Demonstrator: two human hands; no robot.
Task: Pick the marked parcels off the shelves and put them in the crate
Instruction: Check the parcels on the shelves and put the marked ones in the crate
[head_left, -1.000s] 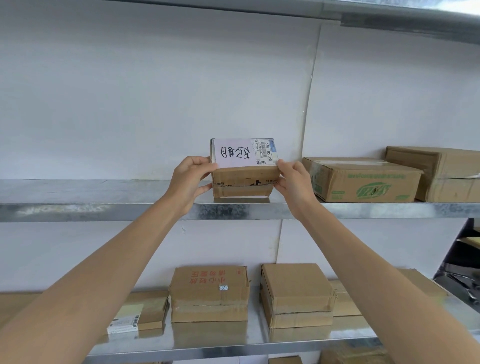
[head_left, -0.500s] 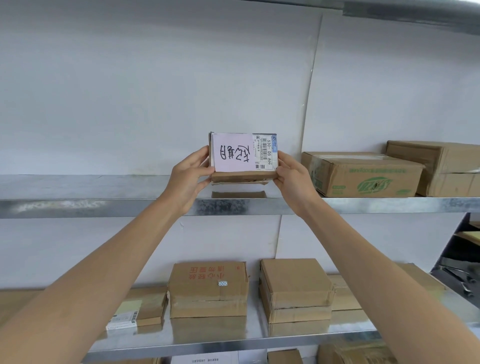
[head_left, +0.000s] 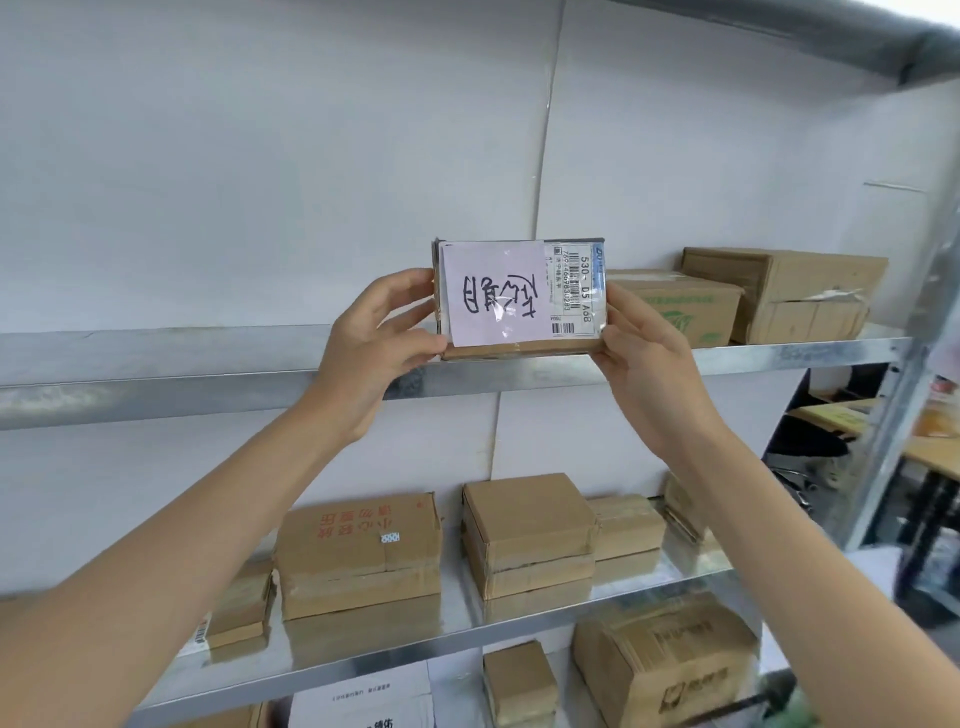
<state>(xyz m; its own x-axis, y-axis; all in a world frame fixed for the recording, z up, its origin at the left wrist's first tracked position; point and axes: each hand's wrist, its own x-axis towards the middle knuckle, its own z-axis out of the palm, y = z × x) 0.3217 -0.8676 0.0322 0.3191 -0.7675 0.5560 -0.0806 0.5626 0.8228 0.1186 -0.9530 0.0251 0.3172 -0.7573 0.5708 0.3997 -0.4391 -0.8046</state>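
A small cardboard parcel (head_left: 519, 299) with a pale handwritten label and a barcode sticker is held up in front of the upper metal shelf (head_left: 156, 379), its labelled face tilted toward me. My left hand (head_left: 382, 343) grips its left end and my right hand (head_left: 644, 358) grips its right end. The parcel is lifted off the shelf surface. No crate is in view.
Two cardboard boxes (head_left: 675, 306) (head_left: 784, 293) stand on the upper shelf to the right. The middle shelf (head_left: 457, 623) carries several brown boxes, one with red print (head_left: 358, 551). More boxes (head_left: 665, 670) lie below. A metal upright (head_left: 898, 415) stands at right, with desks beyond.
Both hands lifted the parcel off the upper shelf and tipped its labelled top toward me, drawing it closer. The view has shifted to the right and nearer.
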